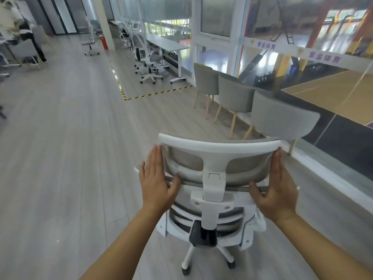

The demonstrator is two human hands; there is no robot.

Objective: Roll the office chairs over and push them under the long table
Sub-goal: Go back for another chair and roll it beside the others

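Right now, through the head camera, we have the office chair directly in front of us, its back toward us, on the grey floor. Our left hand lies flat against the left edge of the headrest, fingers straight and thumb hooked under its lower rim; our right hand mirrors it on the right edge, fingers straight, thumb tucked in. Neither hand is wrapped around anything, so we are pressing the headrest between open palms rather than gripping it.

Far ahead, the long table stands by the windows inside a zone marked with yellow-and-black tape, with other white chairs already clustered at its near end.

We judge the main risk is steering: with flat palms high on the headrest, the castors could swivel and send the chair drifting right into the row of grey upholstered chairs, which sits just beside our path. The headrest could also tilt on its bracket under the push. Near the table, the parked chairs may block the gap.

Much is hidden: the seat and armrests lie behind the backrest, only part of the wheeled base shows, and the space under the table is too far and blurred to judge
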